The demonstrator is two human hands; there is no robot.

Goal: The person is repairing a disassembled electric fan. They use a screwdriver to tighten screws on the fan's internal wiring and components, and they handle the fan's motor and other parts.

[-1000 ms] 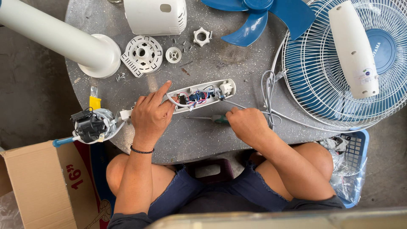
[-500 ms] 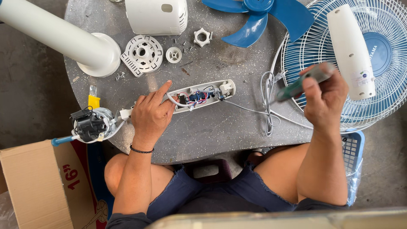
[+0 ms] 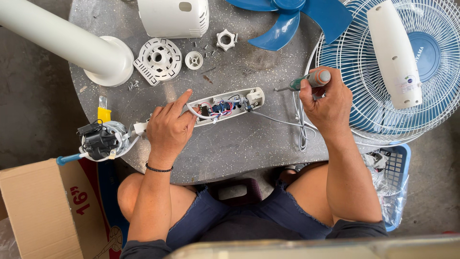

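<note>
On grey table (image 3: 249, 148), left hand (image 3: 167, 129) touching switch housing (image 3: 225, 105), right hand (image 3: 328, 103) gripping screwdriver (image 3: 306, 81)

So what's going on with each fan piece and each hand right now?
Switch box: open, wires showing.
Left hand: pressing on the switch box.
Right hand: gripping the screwdriver, lifted off the table.
Blue blade: taken off, lying flat.
Wire guard: lying flat.
Motor: out, bare.
</note>
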